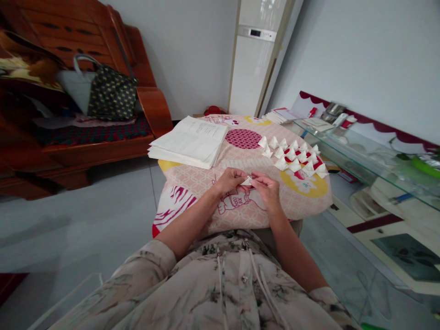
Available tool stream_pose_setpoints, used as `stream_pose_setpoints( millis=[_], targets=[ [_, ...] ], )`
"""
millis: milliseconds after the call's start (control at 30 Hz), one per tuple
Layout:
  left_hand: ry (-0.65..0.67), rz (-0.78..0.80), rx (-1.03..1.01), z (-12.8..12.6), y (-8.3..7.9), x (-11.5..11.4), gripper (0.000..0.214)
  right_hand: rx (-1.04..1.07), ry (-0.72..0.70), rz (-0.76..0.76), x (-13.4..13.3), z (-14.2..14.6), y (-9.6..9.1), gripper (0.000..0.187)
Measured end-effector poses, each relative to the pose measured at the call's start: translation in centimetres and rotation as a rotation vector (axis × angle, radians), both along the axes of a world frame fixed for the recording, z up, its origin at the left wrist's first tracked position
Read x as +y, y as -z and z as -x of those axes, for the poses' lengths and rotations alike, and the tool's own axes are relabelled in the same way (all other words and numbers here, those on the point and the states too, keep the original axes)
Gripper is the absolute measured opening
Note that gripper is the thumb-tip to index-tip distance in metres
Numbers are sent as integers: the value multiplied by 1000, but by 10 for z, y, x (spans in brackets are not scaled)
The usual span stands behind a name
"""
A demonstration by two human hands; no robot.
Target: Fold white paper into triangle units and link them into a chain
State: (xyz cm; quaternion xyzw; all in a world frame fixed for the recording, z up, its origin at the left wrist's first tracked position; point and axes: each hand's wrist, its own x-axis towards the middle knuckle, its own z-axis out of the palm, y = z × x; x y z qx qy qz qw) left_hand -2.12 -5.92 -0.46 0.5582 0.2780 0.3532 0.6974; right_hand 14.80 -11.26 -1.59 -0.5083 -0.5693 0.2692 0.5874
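Between my fingertips is a small piece of folded white paper (246, 181), held just above the patterned cloth (192, 183). My left hand (231, 180) pinches its left side, while my right hand (266, 187) grips the right side with thumb and fingers closed. Parts of the paper are hidden behind the fingers. Beyond my right hand, several white folded paper pieces (294, 156) with pointed tops stand in rows on the cloth. A thick stack of white paper sheets (190, 140), the top one with printed lines, lies beyond my left hand.
A glass-topped cabinet (371, 160) with small items runs along the right wall. On the left, a wooden bench (103, 142) carries a dark patterned bag (112, 94). A tall white appliance (254, 64) stands behind the cloth-covered surface.
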Motion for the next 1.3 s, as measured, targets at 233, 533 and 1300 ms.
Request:
stream_pose_setpoints(
  millis=[233, 533, 1300],
  targets=[
    [27, 10, -1, 1, 0, -2, 31, -91, 22, -53, 0, 0, 1, 17],
    [24, -14, 24, 0, 1, -2, 39, -114, 35, -42, 0, 0, 2, 17],
    [-131, -27, 51, -3, -2, 1, 18, 302, -120, 346, -8, 5, -12, 43]
  ],
)
